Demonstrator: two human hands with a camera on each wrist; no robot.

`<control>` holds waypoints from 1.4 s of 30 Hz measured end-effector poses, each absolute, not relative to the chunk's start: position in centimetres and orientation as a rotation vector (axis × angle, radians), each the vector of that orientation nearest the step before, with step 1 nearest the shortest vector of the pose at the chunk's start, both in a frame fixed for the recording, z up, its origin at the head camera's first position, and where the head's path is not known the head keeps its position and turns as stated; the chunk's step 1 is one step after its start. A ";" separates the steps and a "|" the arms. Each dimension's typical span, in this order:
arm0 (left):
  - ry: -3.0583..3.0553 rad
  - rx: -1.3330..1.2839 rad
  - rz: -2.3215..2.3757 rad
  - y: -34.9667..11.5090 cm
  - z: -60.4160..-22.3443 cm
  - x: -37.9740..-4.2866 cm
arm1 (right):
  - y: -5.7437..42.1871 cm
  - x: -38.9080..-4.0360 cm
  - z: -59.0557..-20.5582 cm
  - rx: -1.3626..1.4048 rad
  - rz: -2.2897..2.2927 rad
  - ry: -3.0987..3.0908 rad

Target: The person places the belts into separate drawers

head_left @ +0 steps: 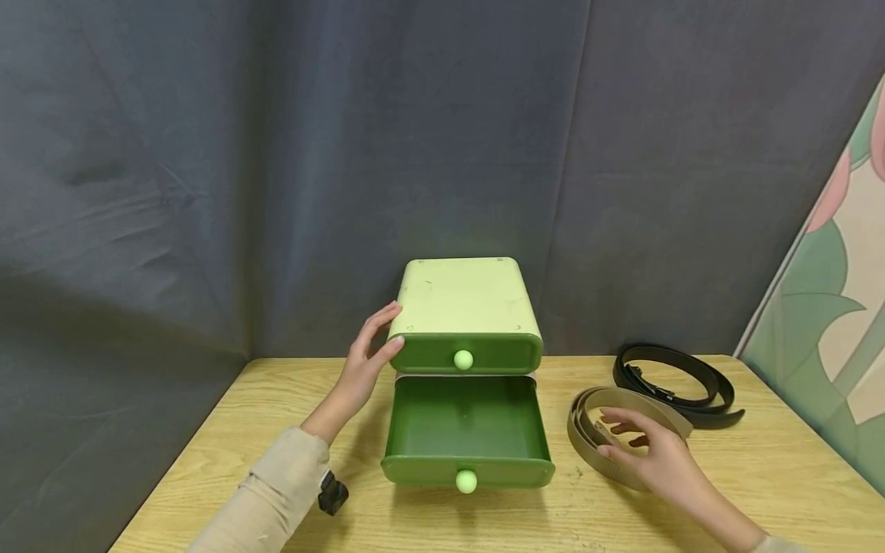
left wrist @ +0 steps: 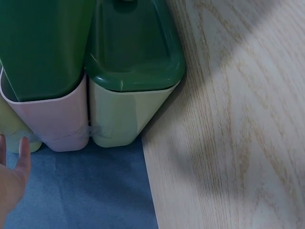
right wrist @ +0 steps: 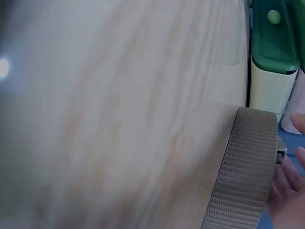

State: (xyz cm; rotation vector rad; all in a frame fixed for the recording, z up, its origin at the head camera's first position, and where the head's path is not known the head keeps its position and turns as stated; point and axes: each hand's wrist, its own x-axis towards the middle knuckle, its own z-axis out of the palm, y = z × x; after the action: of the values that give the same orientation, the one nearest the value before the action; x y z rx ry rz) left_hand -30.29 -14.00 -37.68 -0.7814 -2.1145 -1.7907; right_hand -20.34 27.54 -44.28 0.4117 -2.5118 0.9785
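The left hand [head_left: 356,372], fingers spread, rests against the near left edge of the green drawer unit [head_left: 465,299], which stands on the table [head_left: 242,430] with its middle drawer [head_left: 466,422] pulled out; farther right, the right hand [head_left: 657,457], thumb and fingers parted, is at the coiled beige belt [right wrist: 245,164], contact unclear; behind it lies a coiled black belt [head_left: 724,390]

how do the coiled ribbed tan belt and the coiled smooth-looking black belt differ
The coiled tan belt is ribbed; the coiled black belt looks smooth. The tan belt lies nearer the camera, by the right hand; the black belt lies farther back. Both rest on the wooden table.
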 end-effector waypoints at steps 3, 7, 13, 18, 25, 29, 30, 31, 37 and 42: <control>-2.110 -0.779 -1.797 -14.0 -37.7 -30.3 | 27.7 -20.7 -44.3 0.411 1.020 -2.583; -2.111 -0.775 -1.800 -13.9 -37.7 -30.3 | 28.0 -21.0 -44.3 0.381 1.083 -2.725; -2.113 -0.778 -1.794 -13.9 -37.7 -30.3 | 28.3 -21.2 -44.2 0.389 1.126 -2.836; -2.107 -0.783 -1.795 -13.9 -37.7 -30.3 | 28.5 -21.3 -44.3 0.454 1.182 -2.828; -2.104 -0.788 -1.796 -13.9 -37.7 -30.3 | 28.4 -21.2 -44.4 0.482 1.183 -2.825; -2.104 -0.779 -1.806 -13.9 -37.8 -30.2 | 28.5 -21.1 -44.4 0.489 1.136 -2.843; -2.102 -0.778 -1.810 -13.9 -37.8 -30.1 | 28.5 -21.1 -44.3 0.497 1.118 -2.843; -2.101 -0.778 -1.812 -13.9 -37.8 -30.1 | 28.5 -21.0 -44.3 0.505 1.092 -2.840; -2.105 -0.782 -1.807 -13.9 -37.8 -30.1 | 28.7 -20.4 -43.5 0.499 1.029 -2.780; -2.104 -0.779 -1.808 -13.8 -37.8 -30.2 | 28.7 -19.6 -42.2 0.480 1.123 -2.697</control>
State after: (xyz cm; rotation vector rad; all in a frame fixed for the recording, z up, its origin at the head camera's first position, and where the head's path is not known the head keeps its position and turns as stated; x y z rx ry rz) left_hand -30.24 -13.82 -37.76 -0.7795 -2.1043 -1.8078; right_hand -19.64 28.71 -42.19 0.4796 -2.6973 1.1233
